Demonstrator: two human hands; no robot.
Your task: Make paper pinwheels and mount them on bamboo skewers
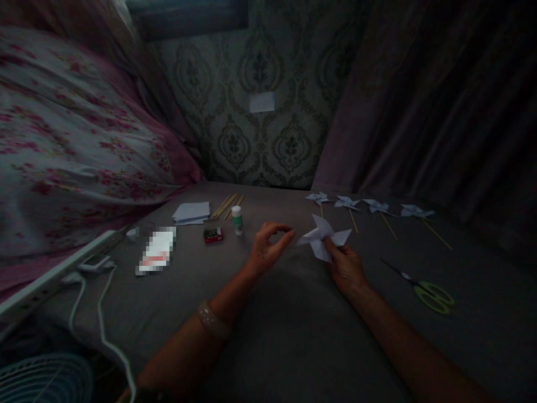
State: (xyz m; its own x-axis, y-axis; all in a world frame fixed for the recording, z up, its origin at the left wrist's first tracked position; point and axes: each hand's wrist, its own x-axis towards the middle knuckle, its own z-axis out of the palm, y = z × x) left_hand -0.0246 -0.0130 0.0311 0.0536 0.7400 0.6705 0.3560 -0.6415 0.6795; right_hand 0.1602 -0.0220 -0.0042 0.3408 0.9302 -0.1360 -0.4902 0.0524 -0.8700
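Note:
A white paper pinwheel with folded blades is in my right hand, the thumb pressed near its dark centre. No stick shows on it. My left hand is just left of the pinwheel, apart from it. Its thumb and forefinger tips come together in a pinch; whatever may be between them is too small to make out. Behind the right hand, several finished pinwheels on sticks lie in a row. Green-handled scissors rest to the right of the right forearm.
At the back left lie folded white papers and thin wooden sticks. A small red box and a glue bottle stand before them. A power strip with white cables runs along the left edge, above a blue fan grille.

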